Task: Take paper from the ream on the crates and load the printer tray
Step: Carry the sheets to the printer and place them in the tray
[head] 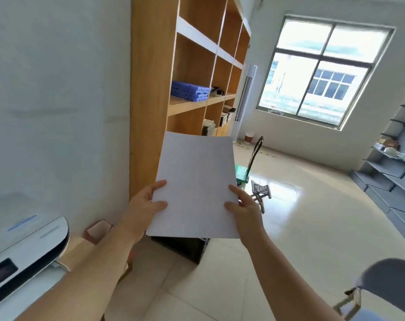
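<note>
Thin white paper sheaf [194,186] pinched mid-air, left hand [142,208] and right hand [244,208] grasping its edges. Risk: sheets fanning or skewing before reaching the white printer [23,246].

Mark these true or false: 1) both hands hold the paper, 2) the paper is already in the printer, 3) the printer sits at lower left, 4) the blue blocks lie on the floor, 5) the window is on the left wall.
1) True: the left hand and right hand grip opposite side edges of the paper.
2) False: the paper is held up in the air, apart from the printer.
3) True.
4) False: the blue blocks sit on a shelf of the wooden bookcase.
5) False: the window is on the far wall, upper right.
</note>
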A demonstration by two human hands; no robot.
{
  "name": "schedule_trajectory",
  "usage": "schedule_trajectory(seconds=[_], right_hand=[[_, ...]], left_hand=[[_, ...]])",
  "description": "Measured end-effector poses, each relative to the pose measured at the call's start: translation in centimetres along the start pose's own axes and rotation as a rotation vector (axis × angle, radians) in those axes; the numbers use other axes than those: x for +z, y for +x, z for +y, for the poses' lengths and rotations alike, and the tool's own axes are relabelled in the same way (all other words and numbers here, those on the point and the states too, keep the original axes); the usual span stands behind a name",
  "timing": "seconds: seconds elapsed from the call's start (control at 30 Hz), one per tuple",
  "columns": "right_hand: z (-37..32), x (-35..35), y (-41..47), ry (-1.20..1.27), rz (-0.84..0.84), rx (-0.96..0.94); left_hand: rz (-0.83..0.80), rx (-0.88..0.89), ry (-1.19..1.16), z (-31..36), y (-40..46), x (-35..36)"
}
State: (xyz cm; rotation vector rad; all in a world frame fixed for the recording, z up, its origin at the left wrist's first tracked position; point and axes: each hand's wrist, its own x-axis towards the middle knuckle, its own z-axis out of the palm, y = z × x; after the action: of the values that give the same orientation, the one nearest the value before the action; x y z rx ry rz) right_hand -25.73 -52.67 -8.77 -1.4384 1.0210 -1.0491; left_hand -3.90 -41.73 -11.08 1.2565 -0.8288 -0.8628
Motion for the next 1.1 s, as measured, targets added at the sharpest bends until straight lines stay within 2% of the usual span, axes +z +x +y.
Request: schedule_trajectory(seconds=[0.13,0.3,0.53,0.8,0.97,1.1], right_hand=[[1.5,8.6,4.2,-0.006,-0.222,0.013],[3.8,19.9,5.7,-0.036,-0.520,0.049],[6.0,31.6,4.0,-0.074,-0.885,0.114],[7.3,37.2,3.3,-0.095,-1.247,0.104],[9.6,37.9,1.4,-0.131,-1.343,0.128],[11.0,37.5,0.6,-0.153,-1.368,0.155]], left_hand=[[0.223,0.018,0.053,-0.4,1.1,-7.3],[0.527,-0.058,0.096,-2.3,-1.7,-16.2],[0.904,-0.107,0.130,-3.1,-8.0,-21.6],[1.248,-0.177,0.125,-4.4,-12.2,-20.6],[1.347,-0.246,0.062,-6.2,-14.4,-18.8],[1.360,-0.295,0.032,-8.0,-15.5,-18.6]])
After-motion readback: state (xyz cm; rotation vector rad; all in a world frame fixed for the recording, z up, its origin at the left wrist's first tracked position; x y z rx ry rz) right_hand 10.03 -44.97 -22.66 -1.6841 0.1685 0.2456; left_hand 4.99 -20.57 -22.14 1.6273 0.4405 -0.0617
